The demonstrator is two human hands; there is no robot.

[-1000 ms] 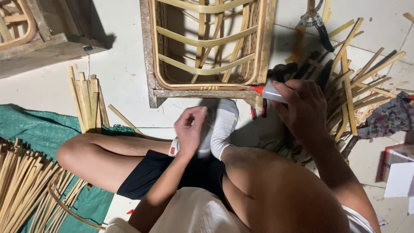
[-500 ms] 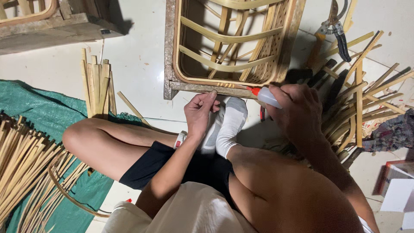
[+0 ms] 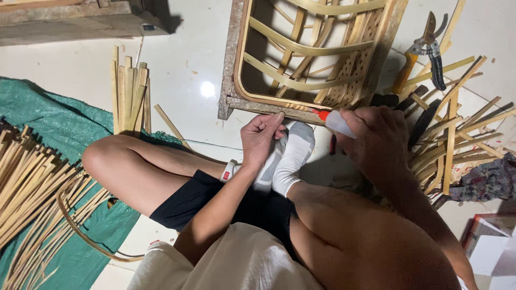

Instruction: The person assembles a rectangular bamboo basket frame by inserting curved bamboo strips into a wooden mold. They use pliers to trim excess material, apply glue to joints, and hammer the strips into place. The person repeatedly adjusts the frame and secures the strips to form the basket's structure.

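In the head view, a white glue bottle [image 3: 337, 123] is clasped in the right hand [image 3: 376, 142], its red tip set against the near edge of the woven bamboo frame [image 3: 301, 59], which is touched by the loosely curled left hand [image 3: 259, 137], on a white tiled floor [image 3: 188, 86] with a green tarp [image 3: 48, 123] at left.
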